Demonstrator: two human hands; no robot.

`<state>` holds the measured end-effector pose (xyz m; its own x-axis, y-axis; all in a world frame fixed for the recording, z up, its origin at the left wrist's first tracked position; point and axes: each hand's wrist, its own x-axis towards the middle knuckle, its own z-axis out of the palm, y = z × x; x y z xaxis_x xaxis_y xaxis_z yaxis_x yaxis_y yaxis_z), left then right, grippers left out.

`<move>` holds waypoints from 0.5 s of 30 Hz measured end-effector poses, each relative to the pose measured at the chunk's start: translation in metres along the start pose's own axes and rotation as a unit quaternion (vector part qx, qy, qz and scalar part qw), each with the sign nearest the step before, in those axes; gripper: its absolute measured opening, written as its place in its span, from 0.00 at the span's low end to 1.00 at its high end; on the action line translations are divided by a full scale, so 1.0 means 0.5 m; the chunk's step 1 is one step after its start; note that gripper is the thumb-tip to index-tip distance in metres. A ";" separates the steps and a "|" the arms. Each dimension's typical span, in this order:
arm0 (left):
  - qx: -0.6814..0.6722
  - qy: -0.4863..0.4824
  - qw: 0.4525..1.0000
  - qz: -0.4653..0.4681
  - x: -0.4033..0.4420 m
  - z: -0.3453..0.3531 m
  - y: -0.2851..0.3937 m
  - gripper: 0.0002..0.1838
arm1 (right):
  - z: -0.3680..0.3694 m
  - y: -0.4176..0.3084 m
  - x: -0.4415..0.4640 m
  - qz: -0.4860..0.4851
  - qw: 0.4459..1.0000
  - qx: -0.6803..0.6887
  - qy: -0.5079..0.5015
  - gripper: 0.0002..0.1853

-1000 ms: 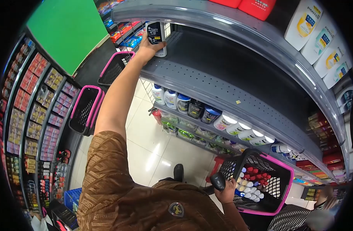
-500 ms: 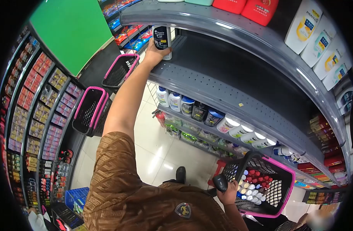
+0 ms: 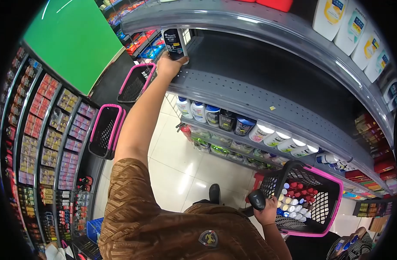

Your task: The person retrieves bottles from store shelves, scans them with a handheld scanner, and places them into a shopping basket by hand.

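Note:
My left hand (image 3: 170, 65) is wrapped round the lower part of a black and white shampoo bottle (image 3: 174, 42), which stands upright at the left end of a dark perforated shelf (image 3: 246, 80). At the lower right, my right hand (image 3: 266, 211) holds a bottle with a rounded black top (image 3: 256, 199) beside a black basket with a pink rim (image 3: 335, 203). Inside the basket are several bottles with red caps (image 3: 303, 192) and several with pale caps (image 3: 299, 209). The lower part of the black-topped thing is hidden.
Several bottles (image 3: 226, 119) line the shelf below. White bottles (image 3: 353, 34) stand on the upper shelf at right. Two more baskets (image 3: 106, 130) are at left, near a stocked rack (image 3: 46, 130). Part of another person (image 3: 352, 245) shows at the lower right.
The view has shifted slightly. My left hand has slid lower on the shampoo bottle, still holding it. At the lower right, the other person's arm has moved and a packaged item now shows there.

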<state>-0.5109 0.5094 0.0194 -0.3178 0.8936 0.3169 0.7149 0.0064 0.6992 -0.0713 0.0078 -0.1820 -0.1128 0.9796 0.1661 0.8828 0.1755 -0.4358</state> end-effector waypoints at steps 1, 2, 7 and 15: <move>0.002 0.003 1.000 0.000 -0.005 -0.004 0.007 0.37 | 0.001 0.001 0.001 -0.003 1.000 0.002 0.000 0.16; -0.015 -0.004 1.000 0.000 -0.011 -0.006 0.016 0.38 | 0.001 0.000 0.000 -0.002 1.000 0.009 0.005 0.16; -0.044 -0.021 0.999 0.005 -0.027 -0.013 0.031 0.43 | 0.000 -0.001 0.001 -0.003 1.000 0.001 0.008 0.16; -0.021 -0.035 0.999 -0.011 -0.020 -0.012 0.028 0.46 | 0.004 0.005 -0.006 0.007 1.000 0.009 0.008 0.17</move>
<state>-0.5013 0.4978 0.0299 -0.2877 0.9225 0.2575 0.6812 0.0081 0.7320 -0.0699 0.0056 -0.1854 -0.0940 0.9803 0.1735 0.8757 0.1643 -0.4541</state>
